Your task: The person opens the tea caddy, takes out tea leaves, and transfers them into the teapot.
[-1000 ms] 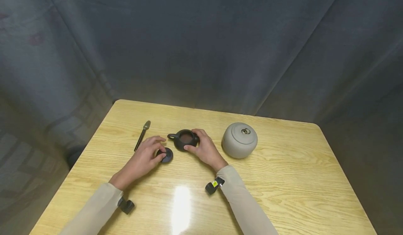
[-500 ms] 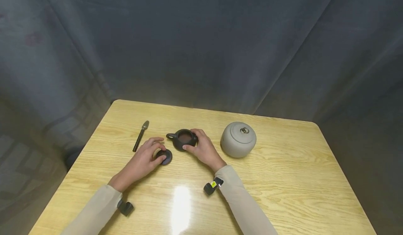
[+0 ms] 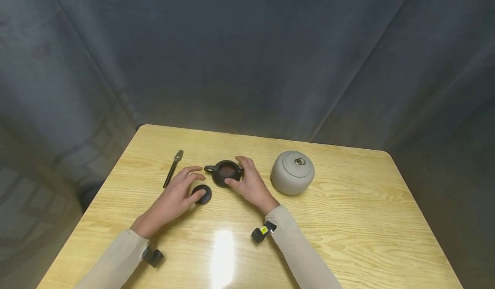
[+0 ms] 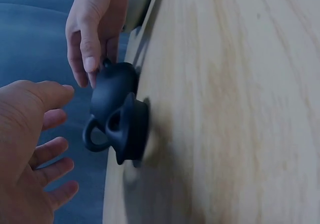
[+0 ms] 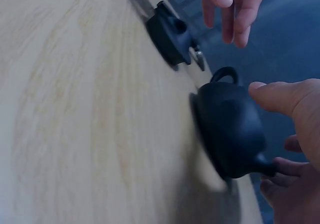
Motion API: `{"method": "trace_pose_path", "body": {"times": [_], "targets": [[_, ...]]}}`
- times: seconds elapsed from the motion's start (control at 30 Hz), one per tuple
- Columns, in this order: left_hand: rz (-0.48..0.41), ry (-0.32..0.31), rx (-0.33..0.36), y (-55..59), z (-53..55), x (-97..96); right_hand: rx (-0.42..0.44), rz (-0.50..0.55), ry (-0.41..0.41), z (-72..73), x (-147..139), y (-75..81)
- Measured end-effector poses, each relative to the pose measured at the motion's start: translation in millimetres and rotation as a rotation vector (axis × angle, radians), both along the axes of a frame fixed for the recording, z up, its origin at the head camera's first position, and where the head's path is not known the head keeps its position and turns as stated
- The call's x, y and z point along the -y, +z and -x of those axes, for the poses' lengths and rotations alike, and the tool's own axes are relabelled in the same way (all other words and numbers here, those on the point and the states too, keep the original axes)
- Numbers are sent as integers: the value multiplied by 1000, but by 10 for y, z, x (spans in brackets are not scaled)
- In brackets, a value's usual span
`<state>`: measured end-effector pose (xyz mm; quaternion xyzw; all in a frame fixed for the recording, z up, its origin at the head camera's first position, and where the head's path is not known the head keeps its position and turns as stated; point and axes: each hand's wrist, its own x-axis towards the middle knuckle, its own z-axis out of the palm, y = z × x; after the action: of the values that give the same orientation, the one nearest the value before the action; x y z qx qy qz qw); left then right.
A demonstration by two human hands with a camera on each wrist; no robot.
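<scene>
A small dark teapot (image 3: 219,178) stands lidless on the table, its loop handle towards the left. My right hand (image 3: 253,188) is at its spout side, the thumb by the near side and the other fingers behind; in the left wrist view these fingers look loose, just above the pot. The round dark lid (image 3: 204,195) lies on the table nearer to me, its knob (image 5: 179,25) up in the right wrist view. Over its left side hovers my left hand (image 3: 174,198), fingers spread; the left wrist view has a gap between them and the lid (image 4: 135,129).
A spoon-like tool (image 3: 172,169) with a dark handle lies left of the teapot. To the right stands a grey lidded jar (image 3: 292,175) with a metal ring on top. Dark curtains (image 3: 247,56) hang behind the wooden table (image 3: 359,211).
My left fingers have spread and come off the lid, which stays on the table. The right hand's fingers have loosened slightly at the teapot, which remains in place.
</scene>
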<state>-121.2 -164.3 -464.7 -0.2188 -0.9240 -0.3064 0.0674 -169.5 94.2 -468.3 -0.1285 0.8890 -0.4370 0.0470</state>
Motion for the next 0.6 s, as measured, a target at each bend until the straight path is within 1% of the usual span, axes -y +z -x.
{"method": "trace_pose_path", "body": {"times": [0.2,0.4,0.6], "targets": [[-18,-6,3,92,-47,-31,-31,-10,7,-95,-99,133],[-33,-26,-5,228,-94,-47,-62,2,24,-220,-208,235],[-52,-41,-59,338,-123,-75,-93,10,8,-382,-318,347]]}}
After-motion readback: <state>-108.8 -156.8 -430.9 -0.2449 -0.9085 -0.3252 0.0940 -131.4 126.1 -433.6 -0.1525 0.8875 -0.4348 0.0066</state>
